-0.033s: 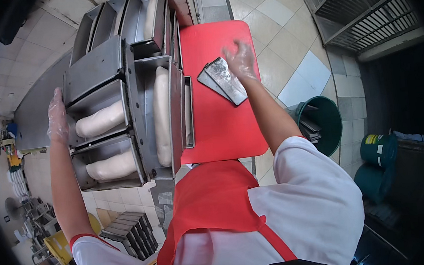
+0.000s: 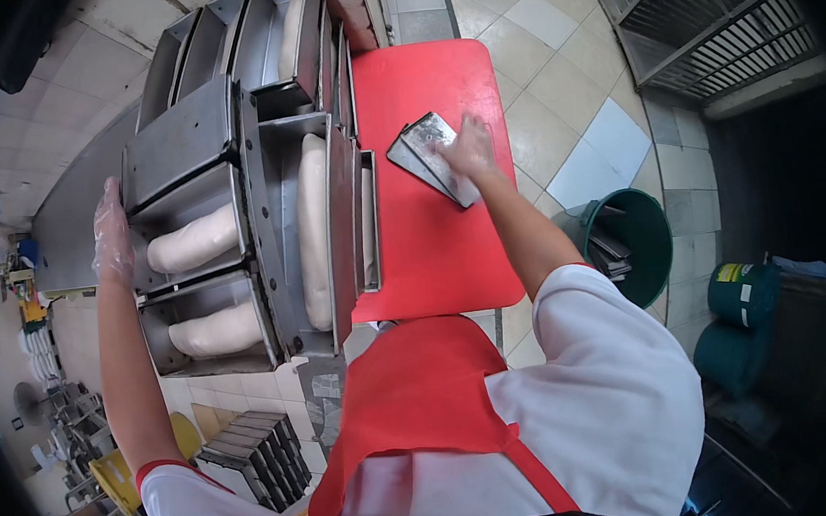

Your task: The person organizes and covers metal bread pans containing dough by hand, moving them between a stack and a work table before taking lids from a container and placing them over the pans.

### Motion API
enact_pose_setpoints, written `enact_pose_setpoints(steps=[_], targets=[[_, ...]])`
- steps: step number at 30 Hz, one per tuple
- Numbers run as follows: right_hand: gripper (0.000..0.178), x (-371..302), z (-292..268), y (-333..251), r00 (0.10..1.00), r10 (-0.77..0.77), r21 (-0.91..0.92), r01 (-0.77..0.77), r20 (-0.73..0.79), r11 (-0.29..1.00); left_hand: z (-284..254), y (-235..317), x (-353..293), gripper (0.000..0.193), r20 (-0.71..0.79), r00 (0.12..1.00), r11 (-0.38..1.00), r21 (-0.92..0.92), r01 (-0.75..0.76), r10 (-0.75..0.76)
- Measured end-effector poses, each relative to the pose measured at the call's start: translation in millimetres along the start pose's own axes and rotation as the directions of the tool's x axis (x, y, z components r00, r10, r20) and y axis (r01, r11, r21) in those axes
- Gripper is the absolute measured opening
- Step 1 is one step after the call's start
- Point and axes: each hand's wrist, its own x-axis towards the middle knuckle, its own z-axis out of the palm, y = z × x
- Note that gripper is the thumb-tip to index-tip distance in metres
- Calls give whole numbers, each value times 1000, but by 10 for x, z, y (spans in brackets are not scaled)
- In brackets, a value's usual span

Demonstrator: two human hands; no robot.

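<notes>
My left hand (image 2: 112,233), in a clear plastic glove, lies along the outer ends of the metal loaf pans with its fingers stretched out. Beside it, one pan is covered by a flat metal lid (image 2: 181,140). Below that, two pans hold pale dough logs, the upper dough log (image 2: 193,239) and the lower dough log (image 2: 215,330). A longer dough log (image 2: 315,232) lies in a pan set crosswise. My right hand (image 2: 468,147), also gloved, is at the right edge of two overlapping metal lids (image 2: 436,154). Motion smears its fingers.
The lids lie on a red board (image 2: 443,265). A green bin (image 2: 647,244) with flat metal pieces inside stands on the tiled floor to the right. More pans (image 2: 295,49) are stacked at the far left, and dark pans (image 2: 254,455) stand low at the left.
My right hand has moved slightly down and nearer to the metal lids. My left hand stays by the pan ends.
</notes>
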Motion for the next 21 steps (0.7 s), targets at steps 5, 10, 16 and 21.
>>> enact_pose_setpoints(steps=[5,10,16,21], targets=[[127,-422,172,3,924,234,-244,-163,301,956,-6,-116,-20,63,-52,997,998,1,62,-62],[126,-440,89,92,900,190,-262,-89,393,961,-52,-98,-72,64,-85,987,991,-14,135,-136],[104,-593,-546,-33,961,-220,352,150,169,924,-385,149,-189,68,2,1000,997,65,30,-31],[92,-1006,-2252,-1486,489,-872,205,853,1,479,-549,326,-1086,81,106,968,974,-5,229,-227]])
